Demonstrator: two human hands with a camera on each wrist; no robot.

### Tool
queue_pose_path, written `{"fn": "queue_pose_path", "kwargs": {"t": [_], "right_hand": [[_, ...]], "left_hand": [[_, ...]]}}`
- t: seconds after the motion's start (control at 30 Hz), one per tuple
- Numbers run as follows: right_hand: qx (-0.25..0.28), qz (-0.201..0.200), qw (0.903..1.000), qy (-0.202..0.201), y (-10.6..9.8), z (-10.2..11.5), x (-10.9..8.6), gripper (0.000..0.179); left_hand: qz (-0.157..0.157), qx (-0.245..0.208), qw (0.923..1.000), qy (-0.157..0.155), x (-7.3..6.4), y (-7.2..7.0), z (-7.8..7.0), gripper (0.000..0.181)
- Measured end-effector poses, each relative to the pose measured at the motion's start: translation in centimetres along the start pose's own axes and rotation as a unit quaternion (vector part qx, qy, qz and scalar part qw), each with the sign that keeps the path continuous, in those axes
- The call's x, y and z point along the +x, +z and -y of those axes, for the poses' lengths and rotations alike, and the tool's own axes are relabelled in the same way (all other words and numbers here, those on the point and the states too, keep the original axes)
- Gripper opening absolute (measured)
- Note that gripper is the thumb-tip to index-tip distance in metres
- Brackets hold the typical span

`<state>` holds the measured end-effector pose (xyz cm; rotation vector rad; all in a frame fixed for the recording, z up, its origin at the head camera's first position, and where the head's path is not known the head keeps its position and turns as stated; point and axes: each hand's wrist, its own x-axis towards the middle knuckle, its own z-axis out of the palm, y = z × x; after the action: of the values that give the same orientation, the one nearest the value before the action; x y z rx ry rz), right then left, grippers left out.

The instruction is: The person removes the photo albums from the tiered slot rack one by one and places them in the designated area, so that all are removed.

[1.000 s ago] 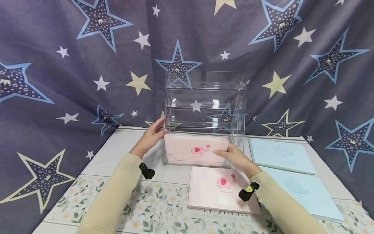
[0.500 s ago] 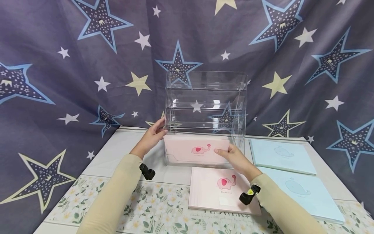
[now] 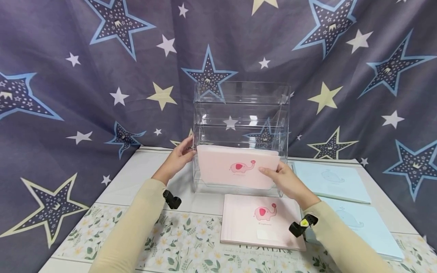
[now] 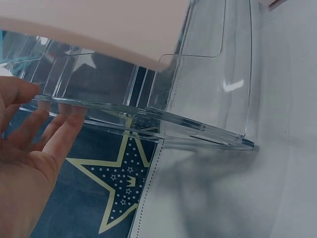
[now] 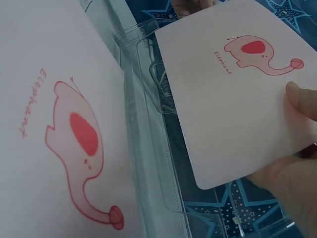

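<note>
My right hand (image 3: 288, 180) grips a pink notebook (image 3: 222, 167) with an elephant drawing, thumb on its cover and fingers behind. The notebook stands nearly upright, tilted a little, before the lowest tier of a clear tiered display rack (image 3: 239, 110). My left hand (image 3: 177, 157) holds the rack's left side. In the left wrist view its fingertips (image 4: 74, 111) lie at the clear edge, under a corner of the notebook. Another pink elephant notebook (image 3: 239, 223) lies flat on the table in front of the rack.
Two pale blue whale notebooks (image 3: 345, 182) lie at the right, one behind the other. A floral cloth (image 3: 184, 235) covers the front of the white table (image 3: 126, 178). Behind the rack hangs a dark curtain (image 3: 136, 76) with stars.
My right hand has moved the pink notebook up and to the right, raising its lower edge at the rack's front pocket. The left hand has kept its place on the rack.
</note>
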<state>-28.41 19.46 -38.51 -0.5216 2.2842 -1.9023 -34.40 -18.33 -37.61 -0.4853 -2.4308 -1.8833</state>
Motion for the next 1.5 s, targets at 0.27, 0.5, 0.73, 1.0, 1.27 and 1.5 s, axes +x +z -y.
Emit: {"fn": "queue_pose_path", "kwargs": {"t": [0.27,0.5,0.73,1.0,1.27,1.5], "right_hand": [[0.027,0.016,0.9994,-0.013,-0.6,0.3,-1.0,0.035],[0.027,0.042,0.9986,-0.018,-0.2,0.7,-1.8,0.034],[0.065,0.057,0.9963,0.004,0.3,0.9,-2.1,0.04],[0.108,0.098,0.9879,0.053,1.3,0.9,-2.6,0.045],[0.133,0.117,0.9806,0.083,2.6,0.2,-2.9,0.048],[0.146,0.135,0.9748,0.101,4.0,-0.7,-2.9,0.046]], "left_hand": [[0.011,-0.002,0.9999,-0.005,-0.5,0.2,-1.4,0.065],[0.008,0.002,1.0,-0.003,0.0,0.0,-0.6,0.065],[0.009,0.009,0.9999,-0.004,0.0,0.0,-0.6,0.065],[0.005,0.016,0.9998,-0.002,-0.1,0.0,-0.7,0.065],[0.008,0.007,0.9999,-0.001,-0.2,0.0,-0.7,0.067],[0.006,0.018,0.9998,-0.002,-0.3,0.1,-0.8,0.066]]}}
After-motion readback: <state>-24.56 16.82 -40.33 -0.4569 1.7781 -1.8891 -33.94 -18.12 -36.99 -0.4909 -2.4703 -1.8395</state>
